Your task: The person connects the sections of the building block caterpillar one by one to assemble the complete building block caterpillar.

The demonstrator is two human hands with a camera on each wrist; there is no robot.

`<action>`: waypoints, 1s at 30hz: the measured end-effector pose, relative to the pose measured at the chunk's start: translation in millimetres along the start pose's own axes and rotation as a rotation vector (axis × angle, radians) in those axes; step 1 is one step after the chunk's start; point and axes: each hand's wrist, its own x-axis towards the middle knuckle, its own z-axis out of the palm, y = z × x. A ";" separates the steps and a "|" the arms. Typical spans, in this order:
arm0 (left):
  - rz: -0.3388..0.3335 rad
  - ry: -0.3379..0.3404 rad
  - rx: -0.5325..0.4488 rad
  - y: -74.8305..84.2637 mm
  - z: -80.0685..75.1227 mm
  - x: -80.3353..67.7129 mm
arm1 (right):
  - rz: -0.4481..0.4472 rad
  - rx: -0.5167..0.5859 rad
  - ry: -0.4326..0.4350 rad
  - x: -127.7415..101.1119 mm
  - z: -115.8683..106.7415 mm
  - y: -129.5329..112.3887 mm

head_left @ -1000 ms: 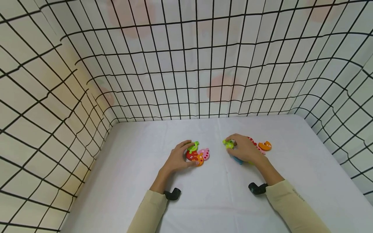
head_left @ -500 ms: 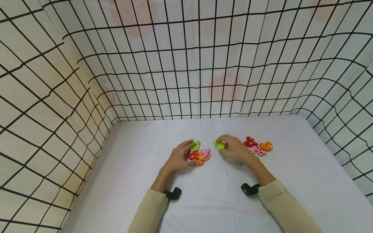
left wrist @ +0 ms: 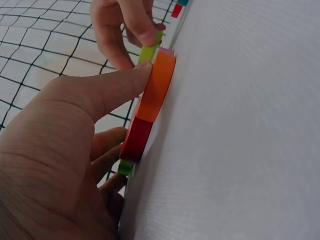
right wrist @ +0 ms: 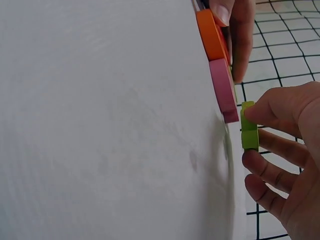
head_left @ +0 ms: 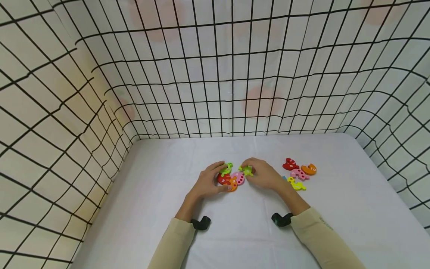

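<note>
On the white table lies a cluster of flat, brightly coloured puzzle pieces: a green one (head_left: 226,169), a red one marked 2 (head_left: 223,179), an orange one marked 3 (head_left: 233,185) and a pink spotted one (head_left: 239,177). My left hand (head_left: 205,182) holds this cluster from its left side, the thumb on the orange piece's edge and the forefinger by the green piece. Between thumb and fingers, my right hand (head_left: 264,175) pinches a lime-green puzzle piece (right wrist: 249,131). It is just right of the pink piece, raised off the cloth.
Further right lies a second group of pieces: red (head_left: 290,164), orange (head_left: 309,169), pink spotted (head_left: 299,174), yellow (head_left: 297,184) and a partly hidden blue one (head_left: 284,178). A black wire grid (head_left: 215,80) encloses the table's back and sides.
My right hand has carried the lime-green piece leftward from the right-hand group to beside the cluster, uncovering the yellow piece. My left hand stays at the cluster.
</note>
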 end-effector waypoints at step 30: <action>0.035 -0.017 0.052 -3.2 1.9 -0.2 | 0.101 -0.062 0.013 -17.9 -12.2 2.4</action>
